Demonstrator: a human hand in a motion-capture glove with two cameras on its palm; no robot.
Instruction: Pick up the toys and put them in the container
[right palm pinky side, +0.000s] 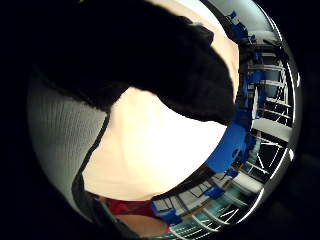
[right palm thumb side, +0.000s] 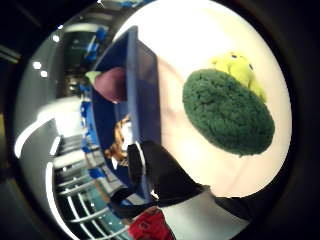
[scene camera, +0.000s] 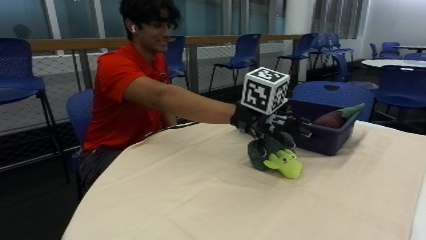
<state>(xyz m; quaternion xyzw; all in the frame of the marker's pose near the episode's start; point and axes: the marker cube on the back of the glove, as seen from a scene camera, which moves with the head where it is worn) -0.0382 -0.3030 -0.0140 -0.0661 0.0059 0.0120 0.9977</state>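
Observation:
A plush turtle (scene camera: 274, 155) with a dark green shell and a yellow-green head lies on the cream tablecloth. My gloved right hand (scene camera: 261, 121) hangs just above it, fingers spread downward over the shell; I cannot tell if they touch it. In the thumb side palm view the turtle (right palm thumb side: 227, 110) lies below the palm with no finger around it, and the thumb (right palm thumb side: 162, 175) stands apart. The blue container (scene camera: 326, 135) stands just behind the turtle and holds a purple eggplant toy (scene camera: 336, 117). That same view shows the container (right palm thumb side: 145, 85), the eggplant (right palm thumb side: 111, 84) and an orange striped toy (right palm thumb side: 120, 137).
The cream-covered table (scene camera: 200, 195) stretches wide in front of and left of the turtle. The person in a red shirt (scene camera: 120, 100) sits at the far edge. Blue chairs (scene camera: 239, 52) and railings stand behind.

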